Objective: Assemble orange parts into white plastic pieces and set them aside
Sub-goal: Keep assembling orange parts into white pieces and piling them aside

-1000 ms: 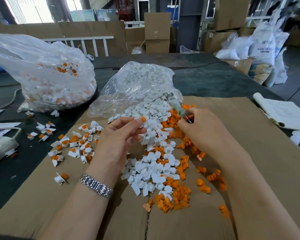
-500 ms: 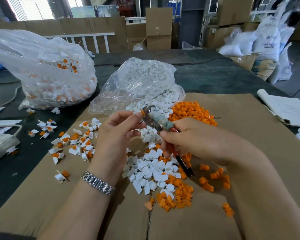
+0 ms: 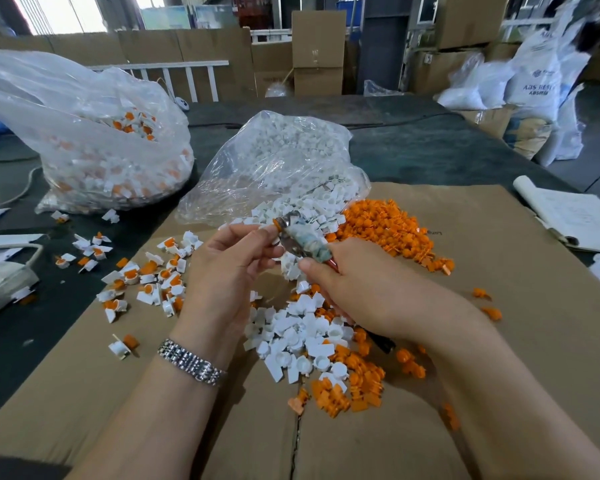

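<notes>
My left hand (image 3: 227, 271) pinches a small white piece with an orange part (image 3: 275, 224) between thumb and fingertips. My right hand (image 3: 357, 289) grips pliers (image 3: 300, 239) with a taped handle, their jaws closed on that part. Loose white pieces (image 3: 302, 327) lie in a heap under both hands. Orange parts (image 3: 385, 230) are piled behind my right hand, and more orange parts (image 3: 347, 389) lie nearer me. Assembled white-and-orange pieces (image 3: 146, 275) are scattered to the left.
A clear bag of white pieces (image 3: 278, 157) lies open behind the heap. A bigger bag of assembled pieces (image 3: 94, 147) sits at far left. Brown cardboard (image 3: 499, 306) covers the dark table. Papers (image 3: 575, 216) lie at right, a white device (image 3: 0, 282) at left.
My right hand swung the pliers from pointing away over the orange pile to the piece in my left hand. Both hands now meet there, slightly higher than half a second ago.
</notes>
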Tool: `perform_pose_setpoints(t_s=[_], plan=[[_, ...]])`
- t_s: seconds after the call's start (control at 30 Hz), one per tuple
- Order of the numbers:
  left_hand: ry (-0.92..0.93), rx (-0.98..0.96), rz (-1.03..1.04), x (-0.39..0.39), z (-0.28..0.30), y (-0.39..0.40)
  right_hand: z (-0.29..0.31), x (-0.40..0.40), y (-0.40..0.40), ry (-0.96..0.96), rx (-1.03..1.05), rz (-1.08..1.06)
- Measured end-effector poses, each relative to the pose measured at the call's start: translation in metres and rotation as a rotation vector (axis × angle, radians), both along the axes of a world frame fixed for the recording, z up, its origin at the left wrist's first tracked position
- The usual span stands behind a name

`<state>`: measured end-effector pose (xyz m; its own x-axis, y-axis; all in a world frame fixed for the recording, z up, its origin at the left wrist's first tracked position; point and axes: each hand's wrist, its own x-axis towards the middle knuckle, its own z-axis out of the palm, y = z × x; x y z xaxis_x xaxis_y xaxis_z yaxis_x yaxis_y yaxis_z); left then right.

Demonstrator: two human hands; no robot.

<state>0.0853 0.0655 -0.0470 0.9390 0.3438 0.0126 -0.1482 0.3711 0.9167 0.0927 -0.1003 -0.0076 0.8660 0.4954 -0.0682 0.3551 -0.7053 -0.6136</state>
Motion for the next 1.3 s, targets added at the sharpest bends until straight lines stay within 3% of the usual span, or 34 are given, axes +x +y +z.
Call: perform_pose_setpoints(t_s=[0.2,0.3,0.43,0.6,0.67,0.8,0.87,1.03,1.3], plan=[[0.010,-0.003,0.014,0.000,-0.001,0.000,-0.004,0.005,-0.002,-0.029,0.019,-0.016],[-0.021,0.079,0.078,0.000,-0.002,0.004,0.000,0.005,-0.009,0.133,0.162,0.014],[-0.008,0.423,0.351,-0.002,-0.003,0.019,0.005,0.013,-0.027,0.155,0.224,-0.084],[0.047,0.924,0.647,0.001,-0.004,0.036,-0.008,0.035,-0.036,-0.139,0.059,-0.293],[0.060,1.067,0.553,0.003,-0.007,0.033,-0.017,0.042,-0.036,-0.154,-0.058,-0.361],[-0.011,1.313,0.078,0.002,-0.013,0.014,-0.030,0.049,-0.032,-0.251,-0.325,-0.463],[-0.024,1.482,-0.055,0.002,-0.018,0.007,-0.034,0.050,-0.031,-0.287,-0.402,-0.482],[-0.067,1.566,-0.023,0.006,-0.024,0.003,-0.043,0.055,-0.031,-0.289,-0.514,-0.472],[-0.146,1.631,0.124,0.008,-0.026,0.001,-0.046,0.055,-0.036,-0.224,-0.446,-0.460]])
